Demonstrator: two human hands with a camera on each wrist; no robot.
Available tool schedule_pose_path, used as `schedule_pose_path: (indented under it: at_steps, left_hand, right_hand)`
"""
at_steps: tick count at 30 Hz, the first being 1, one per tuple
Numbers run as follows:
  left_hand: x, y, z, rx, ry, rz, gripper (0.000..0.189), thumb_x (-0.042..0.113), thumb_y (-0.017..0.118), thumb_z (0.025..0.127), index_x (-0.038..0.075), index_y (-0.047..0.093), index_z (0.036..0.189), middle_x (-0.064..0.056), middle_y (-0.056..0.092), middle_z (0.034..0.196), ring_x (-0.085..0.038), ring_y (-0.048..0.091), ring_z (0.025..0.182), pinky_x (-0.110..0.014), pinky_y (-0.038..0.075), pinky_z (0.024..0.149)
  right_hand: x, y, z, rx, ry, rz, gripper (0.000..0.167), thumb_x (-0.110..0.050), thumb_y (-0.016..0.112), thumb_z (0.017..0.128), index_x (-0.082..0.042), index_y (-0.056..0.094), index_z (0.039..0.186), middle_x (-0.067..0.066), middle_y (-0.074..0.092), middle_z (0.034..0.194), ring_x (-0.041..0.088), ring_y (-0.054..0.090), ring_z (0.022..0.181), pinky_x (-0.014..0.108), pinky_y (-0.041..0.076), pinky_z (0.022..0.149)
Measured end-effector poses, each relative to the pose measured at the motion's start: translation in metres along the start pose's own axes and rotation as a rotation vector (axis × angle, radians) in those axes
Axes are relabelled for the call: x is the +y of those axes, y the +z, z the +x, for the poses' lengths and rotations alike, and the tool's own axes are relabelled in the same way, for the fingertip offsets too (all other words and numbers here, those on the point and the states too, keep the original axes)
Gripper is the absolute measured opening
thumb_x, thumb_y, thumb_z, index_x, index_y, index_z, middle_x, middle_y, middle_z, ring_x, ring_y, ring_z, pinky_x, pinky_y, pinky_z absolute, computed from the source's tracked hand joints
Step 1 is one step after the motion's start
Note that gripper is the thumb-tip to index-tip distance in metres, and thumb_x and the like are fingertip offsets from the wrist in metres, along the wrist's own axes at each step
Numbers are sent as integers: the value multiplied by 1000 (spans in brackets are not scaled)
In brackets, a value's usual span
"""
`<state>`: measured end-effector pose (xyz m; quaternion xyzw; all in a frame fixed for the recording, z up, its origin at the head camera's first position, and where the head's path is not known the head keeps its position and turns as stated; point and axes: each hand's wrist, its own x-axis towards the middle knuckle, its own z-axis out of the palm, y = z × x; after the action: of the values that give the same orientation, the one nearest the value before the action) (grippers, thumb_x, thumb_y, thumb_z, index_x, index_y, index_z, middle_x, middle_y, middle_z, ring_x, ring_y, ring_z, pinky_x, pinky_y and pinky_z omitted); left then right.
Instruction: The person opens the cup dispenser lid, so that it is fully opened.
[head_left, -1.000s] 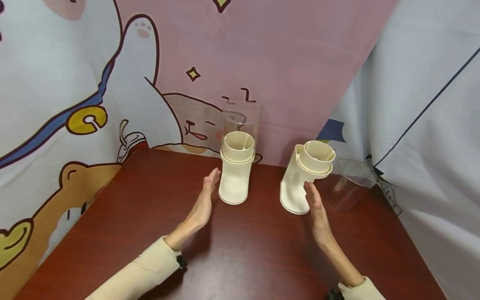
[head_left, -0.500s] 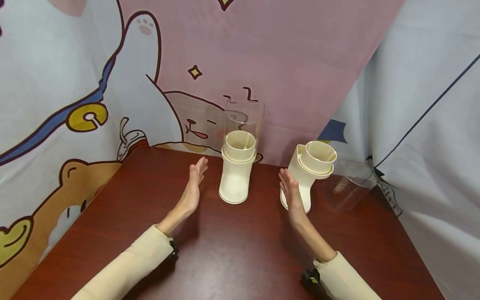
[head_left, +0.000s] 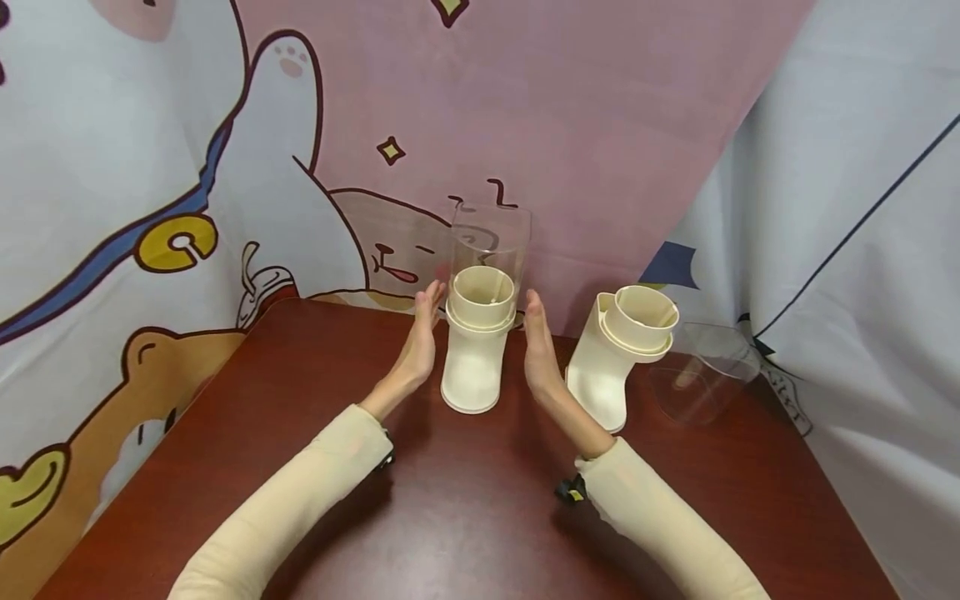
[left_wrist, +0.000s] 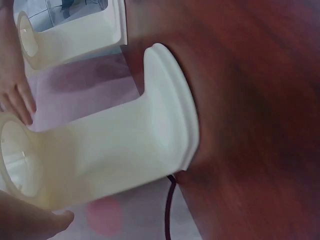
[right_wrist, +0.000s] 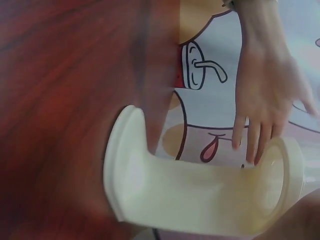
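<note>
A cream plastic stand [head_left: 472, 375] with a ring-shaped top and a flat foot stands upright near the table's far edge. Its ring shows hollow in the right wrist view, and a clear container [head_left: 491, 233] rises at the ring. My left hand [head_left: 412, 354] is held upright along the stand's left side, fingers straight, fingertips by the ring. Across from it, my right hand [head_left: 542, 354] is raised with straight fingers, palm toward the stand and a small gap between. Both hands flank the same stand, and neither grips it.
A second cream stand [head_left: 600, 379] of the same shape is right of my right hand. Beyond it, a clear container [head_left: 705, 383] sits at the table's right side. A dark cord [left_wrist: 169, 210] shows behind the middle stand. Printed cloth [head_left: 600, 150] hangs behind the table.
My right hand has moved left, from the second stand to the middle one's right side. My left hand went left, then came back to that stand's left side. Both stands stay put.
</note>
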<state>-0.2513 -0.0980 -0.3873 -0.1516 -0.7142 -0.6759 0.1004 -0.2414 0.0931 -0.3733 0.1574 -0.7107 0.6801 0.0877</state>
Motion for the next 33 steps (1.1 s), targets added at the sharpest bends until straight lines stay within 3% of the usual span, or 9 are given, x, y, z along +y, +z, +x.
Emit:
schedule_pose_path:
  at_steps: [4,11,16,20,23,26,30,33]
  left_hand:
    - [1,12,10,15,1,63,107,83,-1,87,7,15,160,-12,17,167,-24,12,155,-44,10,126]
    - [2,24,12,93,-23,147,85,67,0,100,8,13,160,-12,12,168,-23,9,155,-42,8,126]
    - [8,38,2,158,-59,186,81,61,2,103,4,7,160,-13,6,168,-24,3,156,-40,5,127]
    - [15,53,-5,180,-75,161,88,67,2,100,3,-3,159,-12,-8,168,-22,-9,155,-41,0,126]
    - [18,60,-8,207,-80,158,91,71,4,98,4,-6,159,-10,-12,168,-21,-12,155,-42,-1,126]
    - [14,58,-7,240,-77,153,84,65,7,102,5,-3,160,-10,-8,168,-21,-7,155,-42,3,126]
    - [2,39,4,284,-88,143,74,56,10,105,7,11,160,-10,9,168,-21,6,155,-40,8,126]
    - [-5,25,13,279,-101,112,73,56,7,106,7,20,159,-11,20,166,-22,15,154,-39,11,126]
  right_hand:
    - [-2,14,5,-8,14,-79,116,-88,26,85,-3,3,160,16,4,168,27,3,155,48,4,126]
    - [2,31,4,-5,44,-119,106,-83,24,90,-10,-8,160,11,-8,168,23,-7,155,49,-1,125]
    - [8,31,8,40,27,-98,94,-72,15,98,-2,0,159,16,1,168,26,0,155,46,1,126]
    - [13,23,15,53,-25,-61,73,-53,9,106,-2,20,157,17,22,163,26,16,153,45,9,126]
    - [16,16,21,31,-54,-30,69,-47,6,107,-3,29,154,17,31,158,26,21,151,45,10,125]
    - [17,13,19,33,-47,-31,73,-53,8,106,-1,22,156,19,23,162,27,16,153,46,8,126]
    - [17,18,-1,79,-22,-134,83,-61,30,103,-5,9,159,14,12,166,26,12,154,46,12,126]
    - [17,26,-19,82,-18,-227,90,-61,44,99,-8,5,160,11,10,167,23,11,154,48,13,125]
